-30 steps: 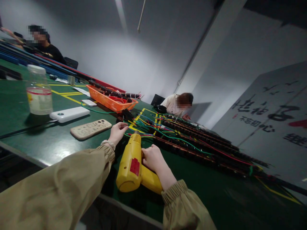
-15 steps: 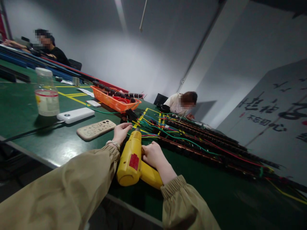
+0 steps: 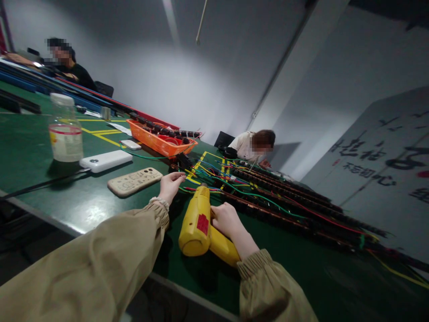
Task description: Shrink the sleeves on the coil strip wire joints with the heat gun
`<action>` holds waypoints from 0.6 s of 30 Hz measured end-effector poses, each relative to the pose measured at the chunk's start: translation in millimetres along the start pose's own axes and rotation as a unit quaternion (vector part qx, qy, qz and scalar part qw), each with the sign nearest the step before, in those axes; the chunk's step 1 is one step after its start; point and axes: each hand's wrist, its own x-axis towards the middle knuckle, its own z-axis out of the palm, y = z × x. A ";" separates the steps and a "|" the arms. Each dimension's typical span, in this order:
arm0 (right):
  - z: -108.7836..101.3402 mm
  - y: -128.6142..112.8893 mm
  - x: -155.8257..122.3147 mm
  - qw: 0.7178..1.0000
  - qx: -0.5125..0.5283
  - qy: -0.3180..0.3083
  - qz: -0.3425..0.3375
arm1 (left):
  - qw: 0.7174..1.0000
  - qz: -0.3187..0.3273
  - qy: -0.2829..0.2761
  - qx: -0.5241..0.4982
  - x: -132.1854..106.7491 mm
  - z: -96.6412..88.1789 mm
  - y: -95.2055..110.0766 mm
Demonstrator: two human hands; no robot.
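Observation:
My right hand is wrapped round the handle of a yellow electric screwdriver with a red label, its tip pointing away from me at the wiring. My left hand lies just left of the tool's tip, fingers curled and pinched at the near ends of coloured wires. Long dark terminal strips with red, green, blue and yellow wires run off to the right across the green table.
A beige phone, a white power bank and a plastic bottle lie to the left. An orange tray of dark parts stands behind. Two other people sit at the far side.
The screwdriver and my right hand have shifted a little to the right along the strip. My left hand has stayed where it was.

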 end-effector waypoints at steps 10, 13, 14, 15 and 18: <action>4.3 30.2 -15.8 0.999 -0.008 -0.012 0.053 | 1.000 0.011 -0.007 0.018 -2.8 -0.8 2.7; 3.7 30.3 -16.4 0.998 -0.010 -0.014 0.056 | 1.000 0.014 -0.007 0.021 -2.3 -1.1 2.3; 3.6 30.0 -16.3 0.998 -0.011 -0.015 0.057 | 1.000 0.015 -0.006 0.021 -2.1 -1.2 1.8; 3.4 29.6 -16.2 0.998 -0.012 -0.015 0.058 | 1.000 0.015 -0.004 0.022 -1.9 -1.2 1.2; 3.0 29.0 -16.0 0.998 -0.016 -0.017 0.060 | 0.999 0.010 0.011 0.033 -1.4 -1.2 -0.8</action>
